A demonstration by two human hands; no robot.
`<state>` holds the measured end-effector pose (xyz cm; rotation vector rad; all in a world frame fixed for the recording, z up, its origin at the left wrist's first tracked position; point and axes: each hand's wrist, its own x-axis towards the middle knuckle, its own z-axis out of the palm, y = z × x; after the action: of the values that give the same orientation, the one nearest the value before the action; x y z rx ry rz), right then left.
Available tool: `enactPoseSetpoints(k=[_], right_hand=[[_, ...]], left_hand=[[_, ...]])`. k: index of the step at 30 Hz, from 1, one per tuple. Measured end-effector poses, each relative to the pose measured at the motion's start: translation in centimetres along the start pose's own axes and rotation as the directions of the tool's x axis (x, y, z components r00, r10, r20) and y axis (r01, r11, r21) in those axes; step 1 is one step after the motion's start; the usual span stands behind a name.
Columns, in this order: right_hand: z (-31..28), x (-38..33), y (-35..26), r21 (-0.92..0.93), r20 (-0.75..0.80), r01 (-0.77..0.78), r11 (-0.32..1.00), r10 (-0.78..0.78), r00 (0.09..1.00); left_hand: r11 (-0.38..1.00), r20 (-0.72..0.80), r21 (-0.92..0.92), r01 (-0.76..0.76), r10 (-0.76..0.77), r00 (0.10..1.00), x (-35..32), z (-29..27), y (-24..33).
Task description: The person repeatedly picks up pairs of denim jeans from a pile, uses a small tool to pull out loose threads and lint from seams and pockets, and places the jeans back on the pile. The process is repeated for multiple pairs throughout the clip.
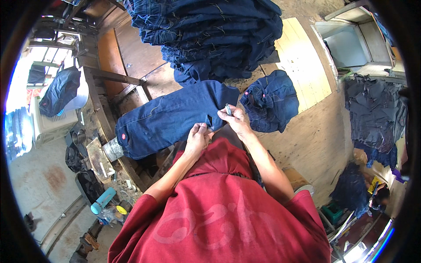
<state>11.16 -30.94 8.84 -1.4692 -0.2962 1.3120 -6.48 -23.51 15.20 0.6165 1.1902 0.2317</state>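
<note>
A dark blue denim trouser leg is stretched over a pale cylindrical form, whose end sticks out at the left. My left hand is closed in a pinch on the cloth's near edge, beside a small dark triangular opening or patch, which I cannot tell. To its right, my right hand grips a short grey pen-like tool, held upright above the denim; its lower tip is hidden by the fingers. A rumpled bundle of blue jeans lies just beyond my right hand.
A tall heap of jeans rises at the far side. Wooden bench framing and a turquoise bottle are at left. Dark garments hang or lie at right, near a green crate. A pale board lies beyond the bundle.
</note>
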Motion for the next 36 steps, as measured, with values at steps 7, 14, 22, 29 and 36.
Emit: enactPoseSetpoints(k=[7,14,22,29,36], right_hand=[[0.2,-0.1,-0.5,-0.005,-0.004,-0.034,0.999,0.034,0.999],[0.7,-0.5,0.1,-0.006,-0.015,-0.038,0.999,0.038,0.999],[0.4,-0.9,-0.1,-0.284,0.008,0.143,0.948,-0.147,0.989],[-0.9,-1.1,0.6,-0.261,-0.110,0.135,0.956,-0.169,0.980],[-6.0,-1.8,1.3,-0.105,-0.405,-0.064,0.992,0.016,0.914]], left_hand=[[0.928,0.183,0.346,-0.137,0.076,0.980,1.9,-0.6,1.5],[0.992,0.169,0.098,0.081,-0.097,0.981,0.5,-3.5,1.2],[0.894,0.258,0.423,-0.150,0.040,0.965,3.1,-1.6,2.0],[0.979,0.083,0.133,0.156,-0.168,0.982,1.4,-4.5,1.6],[0.930,0.300,-0.064,0.363,-0.329,0.896,0.2,-4.8,2.6]])
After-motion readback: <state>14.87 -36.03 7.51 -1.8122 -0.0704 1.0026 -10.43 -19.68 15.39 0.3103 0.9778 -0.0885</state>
